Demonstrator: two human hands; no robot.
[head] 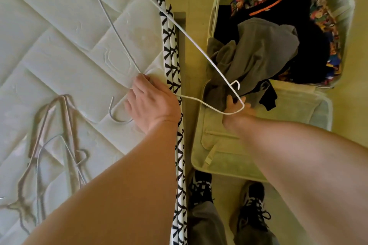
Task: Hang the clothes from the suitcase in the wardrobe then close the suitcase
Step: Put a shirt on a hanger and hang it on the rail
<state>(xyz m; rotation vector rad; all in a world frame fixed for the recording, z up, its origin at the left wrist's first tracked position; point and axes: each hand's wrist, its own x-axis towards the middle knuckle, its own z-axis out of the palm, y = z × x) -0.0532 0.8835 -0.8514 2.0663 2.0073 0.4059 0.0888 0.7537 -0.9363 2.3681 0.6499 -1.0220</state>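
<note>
1. The mattress (59,45) at the person's left appears to be used as a staging surface: spare hangers (59,145) are laid flat on it within reach.
2. The suitcase (219,155) is laid open on the floor just beside the bed, so both can be reached without stepping. Its far half is filled with dark and patterned clothes (310,42); no wardrobe is in view.
3. A grey garment (264,51) is draped over the divide between the halves, uppermost in the pile and probably the next piece to be hung.
4. A white wire hanger (199,50) is held up across the gap, one end poised above the grey garment, seemingly ready to be threaded in.
5. The left hand (151,103) is wrapped round the hanger's neck, fingers together on the wire.
6. The right hand (237,109) is closed on the grey garment's lower edge, fingertips buried in cloth.
</note>
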